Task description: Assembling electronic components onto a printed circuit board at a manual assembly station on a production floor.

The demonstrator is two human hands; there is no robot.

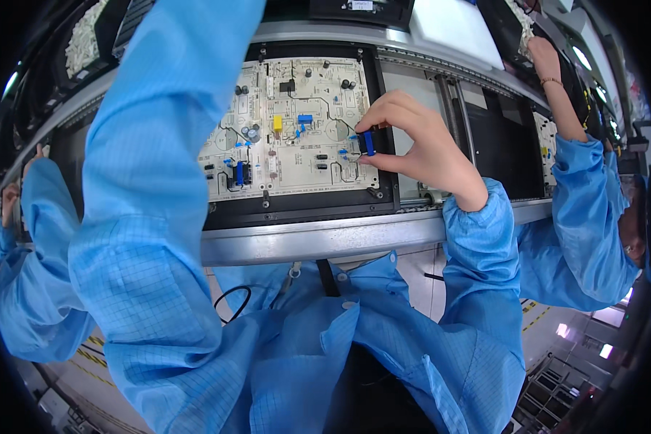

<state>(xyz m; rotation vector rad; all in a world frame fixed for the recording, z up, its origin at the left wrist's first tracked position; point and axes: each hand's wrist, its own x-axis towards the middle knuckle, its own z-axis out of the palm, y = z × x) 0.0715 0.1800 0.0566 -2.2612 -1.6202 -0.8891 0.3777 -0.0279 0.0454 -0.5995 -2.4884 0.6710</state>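
My right hand pinches a blue-and-black block-shaped component between thumb and fingers. The component is at the right edge of a pale circuit board; whether it touches the board cannot be told. A similar blue-and-black component stands at the board's lower left. A yellow block-shaped part, a blue block-shaped part and several small black cylinders are also mounted there. My left arm, in a blue sleeve, reaches over the board's left part and out past the top edge, so its hand is out of sight.
A black frame surrounds the board on a conveyor with a metal rail along its near side. Beyond it are a white tray and bins of pale parts. Co-workers in blue sleeves work on both sides.
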